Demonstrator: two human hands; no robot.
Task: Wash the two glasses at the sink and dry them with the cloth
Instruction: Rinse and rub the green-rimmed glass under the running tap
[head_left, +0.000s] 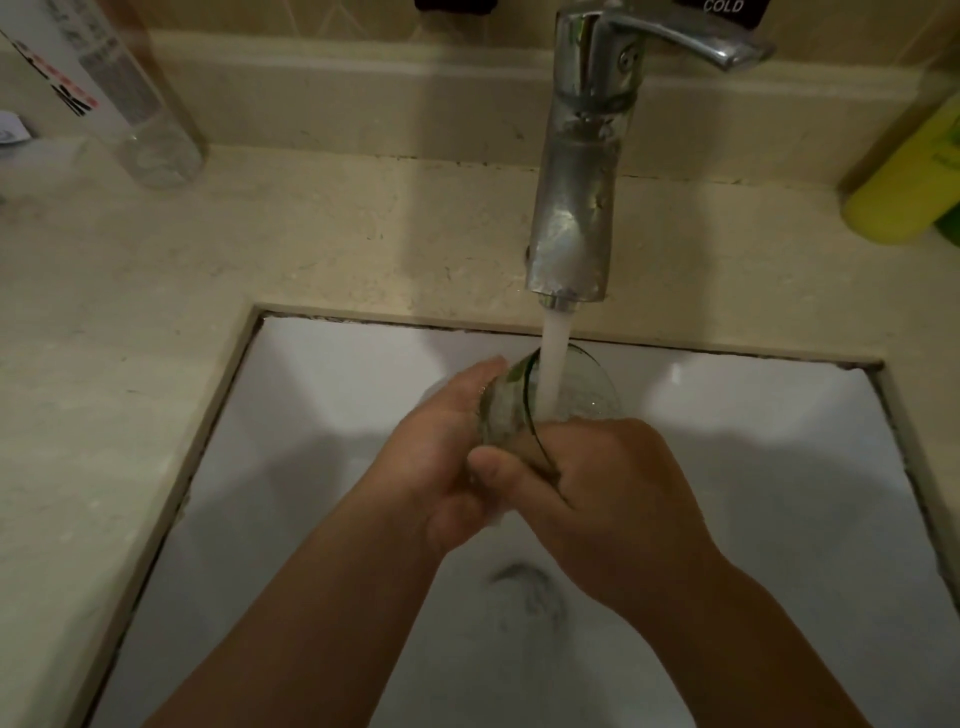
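Observation:
A clear glass (511, 410) is held tilted over the white sink (311, 395), its mouth turned up toward the tap. Water runs from the chrome tap (576, 208) into the glass. My right hand (597, 483) grips the glass from the right and below, thumb across its side. The palm and straight fingers of my left hand (447, 441) press against the glass's left side. Only one glass shows. No cloth is in view.
A beige stone counter (156, 291) surrounds the sink. A clear bottle (119, 93) with a printed label stands at the back left. A yellow-green bottle (904, 176) stands at the back right. The drain (524, 582) lies below my hands.

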